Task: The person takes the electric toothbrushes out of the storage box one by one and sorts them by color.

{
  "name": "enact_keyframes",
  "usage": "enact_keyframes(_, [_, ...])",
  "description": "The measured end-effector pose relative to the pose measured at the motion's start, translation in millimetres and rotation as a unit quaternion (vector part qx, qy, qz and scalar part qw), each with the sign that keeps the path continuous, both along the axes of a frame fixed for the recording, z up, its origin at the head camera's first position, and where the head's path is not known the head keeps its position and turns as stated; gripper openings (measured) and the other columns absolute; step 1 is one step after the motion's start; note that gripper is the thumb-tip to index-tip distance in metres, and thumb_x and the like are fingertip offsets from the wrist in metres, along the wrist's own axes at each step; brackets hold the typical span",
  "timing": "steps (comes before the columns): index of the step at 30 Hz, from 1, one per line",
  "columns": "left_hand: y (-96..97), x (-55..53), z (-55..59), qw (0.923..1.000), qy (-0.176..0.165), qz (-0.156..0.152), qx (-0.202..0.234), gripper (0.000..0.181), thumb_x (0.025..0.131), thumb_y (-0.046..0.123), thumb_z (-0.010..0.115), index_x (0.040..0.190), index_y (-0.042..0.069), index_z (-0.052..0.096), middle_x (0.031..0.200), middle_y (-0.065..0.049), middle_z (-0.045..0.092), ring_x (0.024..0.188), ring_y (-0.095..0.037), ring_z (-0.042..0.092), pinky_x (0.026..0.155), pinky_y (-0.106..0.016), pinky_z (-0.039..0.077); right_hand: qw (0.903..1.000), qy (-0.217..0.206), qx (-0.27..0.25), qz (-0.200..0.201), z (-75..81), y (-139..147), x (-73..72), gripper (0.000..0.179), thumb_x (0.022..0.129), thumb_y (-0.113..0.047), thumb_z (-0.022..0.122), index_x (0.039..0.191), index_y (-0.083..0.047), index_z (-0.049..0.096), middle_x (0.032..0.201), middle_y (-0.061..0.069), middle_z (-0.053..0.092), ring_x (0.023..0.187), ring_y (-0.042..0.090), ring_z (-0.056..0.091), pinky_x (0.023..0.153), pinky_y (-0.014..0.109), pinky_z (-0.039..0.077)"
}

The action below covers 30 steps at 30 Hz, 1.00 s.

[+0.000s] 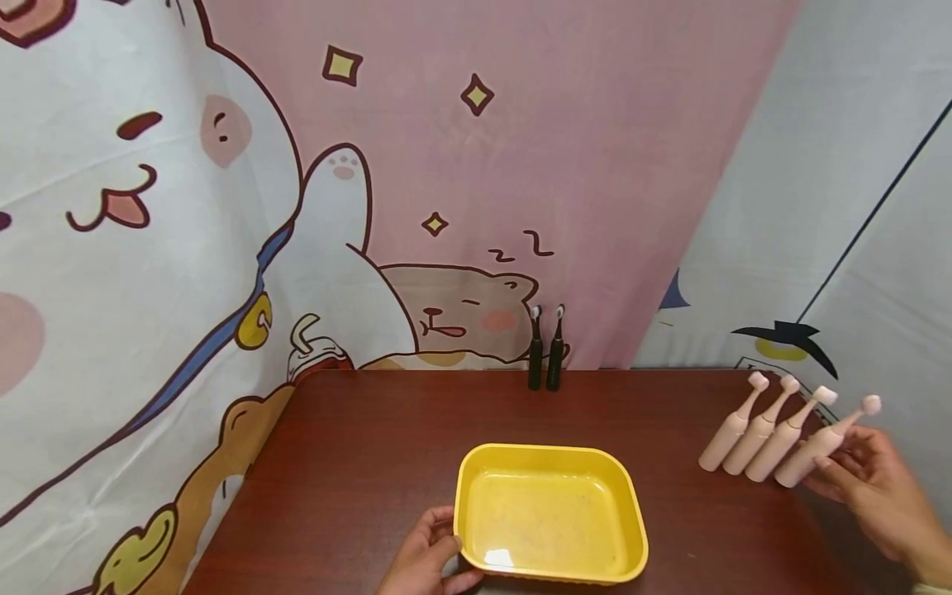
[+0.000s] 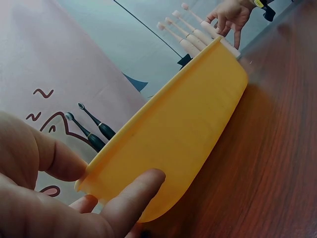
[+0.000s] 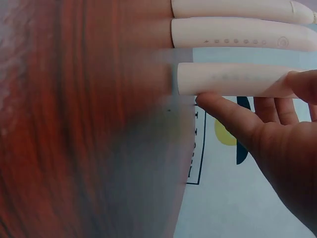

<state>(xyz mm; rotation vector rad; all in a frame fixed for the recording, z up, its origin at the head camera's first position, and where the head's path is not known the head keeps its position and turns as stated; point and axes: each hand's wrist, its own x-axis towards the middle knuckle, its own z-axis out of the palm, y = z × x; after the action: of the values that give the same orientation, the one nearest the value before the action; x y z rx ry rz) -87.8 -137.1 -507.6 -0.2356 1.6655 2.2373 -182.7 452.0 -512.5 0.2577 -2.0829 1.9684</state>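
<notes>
A shallow yellow plastic basin [image 1: 550,570] sits near the front of the table. My left hand [image 1: 431,555] holds its left side, one digit at the rim and another against the outer wall [image 2: 188,129]. At the right, several pale pink electric toothbrushes [image 1: 762,446] stand upright in a row, brush heads up. My right hand [image 1: 866,483] grips the rightmost toothbrush [image 1: 811,454] by its handle, the thumb in front. In the right wrist view, this handle [image 3: 233,74] stands slightly apart from its neighbour [image 3: 228,34]; its brush head is out of that view.
Two black electric toothbrushes [image 1: 555,364] stand upright at the table's back edge, against a printed cartoon cloth [image 1: 580,165]. The dark red-brown wooden table [image 1: 357,463] extends left of the basin. Cloth also hangs along the left and right sides.
</notes>
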Motion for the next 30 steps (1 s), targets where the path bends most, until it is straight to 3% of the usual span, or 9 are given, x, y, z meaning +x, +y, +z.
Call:
enact_keyframes(5, [-0.1, 1.1, -2.1, 1.0000, 0.003, -0.004, -0.008, 0.053, 0.101, 0.005, 0.061, 0.146, -0.008, 0.036, 0.132, -0.022, 0.057, 0.107, -0.022, 0.067, 0.086, -0.047, 0.067, 0.9997, -0.012, -0.020, 0.002, -7.9, 4, 1.0, 0.056, 0.102, 0.018, 0.046, 0.131, -0.029, 0.041, 0.114, -0.020, 0.060, 0.096, -0.010, 0.066, 0.061, 0.022, 0.064])
enact_keyframes(15, [1.8, 2.2, -2.5, 0.9999, 0.006, -0.005, -0.014, 0.051, 0.102, 0.006, 0.061, 0.145, -0.008, 0.037, 0.131, -0.022, 0.057, 0.105, -0.023, 0.067, 0.085, -0.046, 0.067, 0.9989, 0.004, -0.042, 0.021, -11.7, 3, 1.9, 0.055, 0.102, 0.019, 0.045, 0.133, -0.026, 0.040, 0.117, -0.016, 0.061, 0.099, -0.008, 0.067, 0.063, 0.023, 0.065])
enact_keyframes(19, [2.2, 2.4, -2.1, 0.9999, 0.006, -0.005, -0.011, 0.052, 0.102, 0.006, 0.061, 0.145, -0.007, 0.037, 0.132, -0.022, 0.057, 0.107, -0.023, 0.067, 0.085, -0.047, 0.067, 0.9993, 0.009, -0.030, 0.021, -11.3, 2, 2.5, 0.055, 0.103, 0.019, 0.044, 0.134, -0.026, 0.039, 0.118, -0.017, 0.059, 0.100, -0.009, 0.066, 0.063, 0.023, 0.065])
enact_keyframes(30, [5.2, 6.0, 0.6, 0.9997, 0.001, 0.002, -0.025, 0.054, 0.100, 0.007, 0.064, 0.145, -0.008, 0.039, 0.129, -0.021, 0.059, 0.100, -0.023, 0.069, 0.083, -0.043, 0.067, 0.9980, -0.010, 0.061, -0.010, -10.7, 3, 6.6, 0.056, 0.105, 0.014, 0.045, 0.136, -0.032, 0.041, 0.117, -0.023, 0.054, 0.098, -0.012, 0.061, 0.063, 0.017, 0.062])
